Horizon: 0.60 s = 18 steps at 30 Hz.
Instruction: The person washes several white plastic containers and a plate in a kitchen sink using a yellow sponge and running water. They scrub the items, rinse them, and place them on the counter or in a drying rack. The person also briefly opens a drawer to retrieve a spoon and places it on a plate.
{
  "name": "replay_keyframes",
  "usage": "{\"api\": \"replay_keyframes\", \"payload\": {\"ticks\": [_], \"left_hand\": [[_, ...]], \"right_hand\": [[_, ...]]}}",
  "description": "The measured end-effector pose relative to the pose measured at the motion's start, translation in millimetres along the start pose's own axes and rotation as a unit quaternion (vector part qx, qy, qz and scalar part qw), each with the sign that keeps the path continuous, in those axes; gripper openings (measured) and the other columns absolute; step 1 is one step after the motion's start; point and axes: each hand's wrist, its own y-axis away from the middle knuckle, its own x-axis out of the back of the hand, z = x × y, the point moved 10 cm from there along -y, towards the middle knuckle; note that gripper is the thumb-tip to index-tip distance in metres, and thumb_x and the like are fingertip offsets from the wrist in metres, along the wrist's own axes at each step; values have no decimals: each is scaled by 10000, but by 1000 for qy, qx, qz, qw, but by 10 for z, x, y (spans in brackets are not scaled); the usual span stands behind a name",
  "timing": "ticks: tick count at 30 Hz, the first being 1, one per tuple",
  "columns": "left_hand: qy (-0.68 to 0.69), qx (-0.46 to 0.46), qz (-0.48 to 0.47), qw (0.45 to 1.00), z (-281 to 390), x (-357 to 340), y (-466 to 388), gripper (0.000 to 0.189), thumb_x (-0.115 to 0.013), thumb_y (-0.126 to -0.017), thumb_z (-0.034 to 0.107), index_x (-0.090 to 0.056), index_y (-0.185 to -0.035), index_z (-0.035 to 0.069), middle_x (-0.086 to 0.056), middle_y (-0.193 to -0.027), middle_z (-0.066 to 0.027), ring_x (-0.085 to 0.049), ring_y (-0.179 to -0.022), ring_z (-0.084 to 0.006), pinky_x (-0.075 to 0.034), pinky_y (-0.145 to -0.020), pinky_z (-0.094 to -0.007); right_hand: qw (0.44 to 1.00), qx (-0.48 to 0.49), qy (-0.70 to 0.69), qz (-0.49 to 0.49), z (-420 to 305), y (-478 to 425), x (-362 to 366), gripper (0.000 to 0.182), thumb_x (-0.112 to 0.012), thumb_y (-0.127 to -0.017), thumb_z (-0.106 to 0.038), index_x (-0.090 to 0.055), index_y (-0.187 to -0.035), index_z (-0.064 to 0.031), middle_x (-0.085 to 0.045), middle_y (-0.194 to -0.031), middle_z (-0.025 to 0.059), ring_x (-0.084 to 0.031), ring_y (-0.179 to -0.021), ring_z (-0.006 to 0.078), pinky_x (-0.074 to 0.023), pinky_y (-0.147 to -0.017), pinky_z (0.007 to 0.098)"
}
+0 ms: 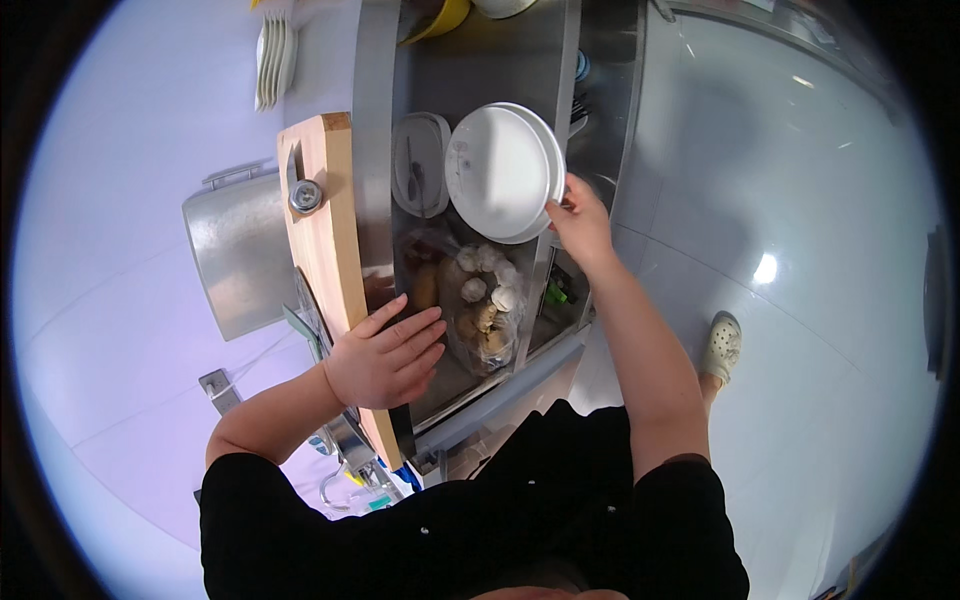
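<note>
My right hand grips the rim of a white round plate or shallow bowl, with a second one nested beneath it, above a steel shelf. My left hand is spread, palm down, by the edge of a thick wooden board, with nothing visibly held; whether it presses on the board I cannot tell. Between the hands, a clear plastic bag with garlic bulbs and ginger lies on the shelf. Left of the plates is a white oval dish with a spoon on it.
Stacked white dishes stand at the upper left, near a metal lid or tray. A yellow container sits at the shelf's far end. Green items lie on a lower level. A power outlet is at the left; tiled floor lies right.
</note>
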Motion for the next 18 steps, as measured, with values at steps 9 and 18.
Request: {"api": "replay_keyframes", "payload": {"ticks": [9, 18], "left_hand": [[25, -12, 45, 999, -46, 64, 43, 255, -703, -768, 203, -720, -981, 65, -698, -1150, -112, -618, -1199, -286, -367, -1110, -527], [36, -34, 68, 996, -85, 97, 100, 247, -675, -791, 213, -720, -982, 63, -710, -1135, -112, -627, -1186, -276, -392, -1090, -502]], "right_hand": [[998, -54, -2, 9, 308, -568, -315, 406, -699, -840, -105, -601, -1232, -65, -711, -886, 107, -697, -814, 235, -526, -731, 353], [994, 19, 104, 25, 35, -815, -609, 420, -708, -822, -163, -609, -1220, -68, -708, -937, 122, -689, -867, 284, -528, -786, 382]]}}
